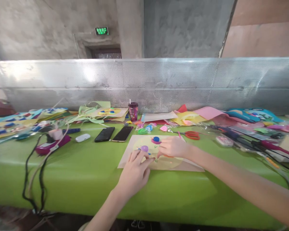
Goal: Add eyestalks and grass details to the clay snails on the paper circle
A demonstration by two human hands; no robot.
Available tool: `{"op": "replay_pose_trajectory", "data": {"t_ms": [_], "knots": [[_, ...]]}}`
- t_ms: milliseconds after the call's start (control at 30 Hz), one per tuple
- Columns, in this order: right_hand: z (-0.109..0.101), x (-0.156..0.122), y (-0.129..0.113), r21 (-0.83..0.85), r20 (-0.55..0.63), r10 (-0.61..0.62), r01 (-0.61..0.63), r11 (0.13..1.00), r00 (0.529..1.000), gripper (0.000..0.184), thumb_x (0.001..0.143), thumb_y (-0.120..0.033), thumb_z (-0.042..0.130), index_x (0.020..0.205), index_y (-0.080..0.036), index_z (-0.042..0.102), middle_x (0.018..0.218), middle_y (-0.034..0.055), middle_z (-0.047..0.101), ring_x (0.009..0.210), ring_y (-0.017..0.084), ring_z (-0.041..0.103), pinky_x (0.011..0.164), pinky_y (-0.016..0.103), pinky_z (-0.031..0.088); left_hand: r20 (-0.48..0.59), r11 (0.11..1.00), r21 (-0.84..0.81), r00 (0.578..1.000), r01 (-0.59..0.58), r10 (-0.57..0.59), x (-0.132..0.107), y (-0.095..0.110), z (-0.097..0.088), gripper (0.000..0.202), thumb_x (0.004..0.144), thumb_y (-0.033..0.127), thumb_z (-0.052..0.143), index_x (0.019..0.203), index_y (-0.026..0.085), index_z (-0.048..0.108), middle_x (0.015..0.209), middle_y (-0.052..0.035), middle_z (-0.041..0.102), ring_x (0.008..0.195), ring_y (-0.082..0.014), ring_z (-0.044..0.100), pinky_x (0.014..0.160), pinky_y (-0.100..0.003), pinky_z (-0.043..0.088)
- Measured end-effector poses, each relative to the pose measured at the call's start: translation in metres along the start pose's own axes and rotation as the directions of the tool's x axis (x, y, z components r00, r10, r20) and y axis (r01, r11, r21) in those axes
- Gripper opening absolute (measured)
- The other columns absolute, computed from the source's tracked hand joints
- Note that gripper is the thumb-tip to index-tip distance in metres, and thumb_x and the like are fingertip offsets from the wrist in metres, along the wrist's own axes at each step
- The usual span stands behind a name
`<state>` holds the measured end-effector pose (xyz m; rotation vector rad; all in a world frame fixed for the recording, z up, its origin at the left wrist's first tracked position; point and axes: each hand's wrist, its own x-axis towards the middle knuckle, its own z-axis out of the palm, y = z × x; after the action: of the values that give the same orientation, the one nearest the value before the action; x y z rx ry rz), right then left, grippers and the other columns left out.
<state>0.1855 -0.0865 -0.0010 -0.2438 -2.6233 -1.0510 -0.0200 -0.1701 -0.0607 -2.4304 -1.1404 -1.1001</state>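
A sheet of pale paper (130, 158) lies on the green tabletop, with a large light-yellow rounded shape (168, 165) on it. Coloured clay-like pieces sit on this shape, among them a blue lump (156, 139) and a purple lump (144, 148). My left hand (136, 170) rests over the sheet's near left part, its bent fingers apart and touching the picture. From the right my right hand (173, 147) reaches in, fingertips pinched together beside a small green mark (156, 157). What the pinch holds is hidden.
Two phones (104, 134) and a white case (83, 138) lie to the left, beside a magenta power strip (53, 146) with hanging cables. Orange-handled scissors (192, 135) lie behind my right hand. A purple cup (133, 111) stands farther back, before a perforated metal barrier (183, 83).
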Motion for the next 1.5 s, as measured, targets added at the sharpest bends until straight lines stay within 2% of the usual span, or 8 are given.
{"op": "replay_pose_trajectory", "data": {"t_ms": [567, 800, 867, 967, 1133, 1233, 1367, 1500], "knots": [[0.009, 0.001, 0.007, 0.034, 0.067, 0.01, -0.013, 0.999, 0.998, 0.038, 0.094, -0.035, 0.04, 0.065, -0.015, 0.055, 0.058, 0.0001, 0.053, 0.055, 0.011, 0.043, 0.047, 0.027, 0.021, 0.078, 1.0, -0.004, 0.997, -0.002, 0.002, 0.004, 0.003, -0.006, 0.029, 0.083, 0.008, 0.042, 0.091, 0.022, 0.066, 0.094, -0.0067, 0.054, 0.093, -0.0238, 0.042, 0.08, -0.04, 0.042], [-0.011, -0.006, 0.017, 0.058, 0.023, 0.24, -0.241, 0.969, 0.97, 0.044, 0.095, -0.04, 0.035, 0.068, -0.016, 0.06, 0.055, 0.0, 0.055, 0.053, 0.011, 0.047, 0.047, 0.025, 0.026, 0.085, 1.0, -0.009, 0.996, 0.014, -0.013, 0.002, 0.001, -0.004, 0.035, 0.08, 0.006, 0.043, 0.101, 0.024, 0.064, 0.096, -0.0061, 0.054, 0.095, -0.0242, 0.042, 0.081, -0.04, 0.042], [-0.022, -0.009, 0.008, 0.129, -0.036, 0.416, -0.408, 0.904, 0.909, 0.037, 0.095, -0.035, 0.036, 0.078, -0.017, 0.062, 0.064, 0.0008, 0.059, 0.058, 0.011, 0.052, 0.05, 0.024, 0.031, 0.084, 1.0, 0.002, 0.996, 0.031, -0.031, 0.004, 0.002, -0.004, 0.041, 0.078, 0.006, 0.043, 0.111, 0.023, 0.059, 0.101, -0.0073, 0.052, 0.099, -0.0253, 0.041, 0.084, -0.043, 0.041], [-0.037, -0.015, -0.016, 0.298, -0.139, 0.684, -0.629, 0.718, 0.716, 0.022, 0.093, -0.024, 0.038, 0.097, -0.018, 0.059, 0.081, 0.0041, 0.062, 0.075, 0.015, 0.055, 0.061, 0.026, 0.041, 0.114, 0.997, 0.048, 0.992, 0.054, -0.059, 0.007, 0.005, -0.006, 0.045, 0.08, 0.011, 0.043, 0.122, 0.024, 0.052, 0.109, -0.0087, 0.049, 0.101, -0.0266, 0.041, 0.086, -0.047, 0.04], [-0.04, -0.029, -0.051, 0.331, -0.169, 0.728, -0.657, 0.677, 0.665, 0.024, 0.086, -0.014, 0.039, 0.099, -0.018, 0.059, 0.095, 0.0095, 0.054, 0.092, 0.023, 0.045, 0.082, 0.04, 0.041, 0.167, 0.993, 0.072, 0.98, 0.096, -0.107, 0.011, 0.009, -0.009, 0.037, 0.085, 0.019, 0.041, 0.118, 0.027, 0.056, 0.11, -0.0089, 0.047, 0.104, -0.0281, 0.039, 0.088, -0.049, 0.038], [-0.031, -0.041, -0.054, 0.412, -0.087, 0.827, -0.735, 0.538, 0.556, 0.026, 0.083, -0.014, 0.039, 0.095, -0.019, 0.061, 0.098, 0.0093, 0.053, 0.096, 0.025, 0.045, 0.084, 0.043, 0.04, 0.165, 0.992, 0.074, 0.979, 0.106, -0.117, 0.011, 0.009, -0.009, 0.035, 0.084, 0.019, 0.043, 0.113, 0.028, 0.059, 0.109, -0.0082, 0.046, 0.105, -0.0278, 0.039, 0.09, -0.049, 0.036], [-0.025, -0.052, -0.048, 0.56, 0.141, 0.921, -0.797, 0.227, 0.362, 0.026, 0.08, -0.018, 0.039, 0.088, -0.022, 0.063, 0.101, 0.0067, 0.056, 0.1, 0.024, 0.048, 0.087, 0.043, 0.041, 0.154, 0.993, 0.08, 0.984, 0.084, -0.095, 0.011, 0.009, -0.009, 0.033, 0.084, 0.019, 0.044, 0.11, 0.03, 0.061, 0.109, -0.0073, 0.046, 0.104, -0.0272, 0.039, 0.092, -0.05, 0.035], [-0.026, -0.053, -0.047, 0.592, 0.212, 0.931, -0.797, 0.119, 0.296, 0.027, 0.079, -0.021, 0.038, 0.086, -0.022, 0.064, 0.102, 0.0063, 0.056, 0.102, 0.024, 0.048, 0.087, 0.042, 0.041, 0.142, 0.994, 0.082, 0.986, 0.072, -0.083, 0.01, 0.009, -0.007, 0.032, 0.083, 0.019, 0.045, 0.107, 0.032, 0.063, 0.108, -0.0068, 0.046, 0.104, -0.0272, 0.038, 0.093, -0.05, 0.034]]}}
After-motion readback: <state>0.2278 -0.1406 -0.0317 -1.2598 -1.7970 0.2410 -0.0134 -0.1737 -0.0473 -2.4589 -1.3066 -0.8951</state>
